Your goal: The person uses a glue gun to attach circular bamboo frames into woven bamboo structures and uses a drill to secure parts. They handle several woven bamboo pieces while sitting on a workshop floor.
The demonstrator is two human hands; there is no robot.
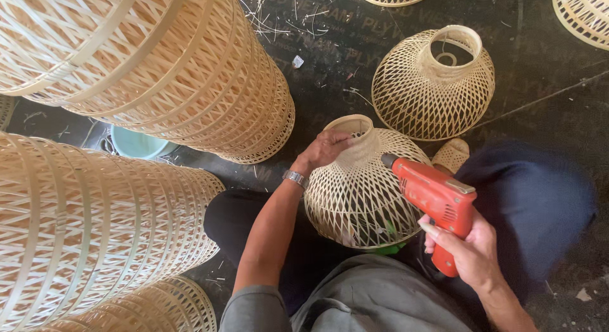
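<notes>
Now the left hand (325,148) grips a woven bamboo shade (355,192); the right hand (466,249) clasps an orange drill (434,202).

A: The lampshade (358,192) under the left hand (325,148) looks like pale split bamboo, openly woven, matt and a little rough; same for the stacks at left (95,224).

B: And the drill (438,202) in the right hand (472,253) is smooth orange-red plastic, slightly glossy; the wristwatch (295,178) shines like metal; the floor (545,110) is dark, dull board.
</notes>
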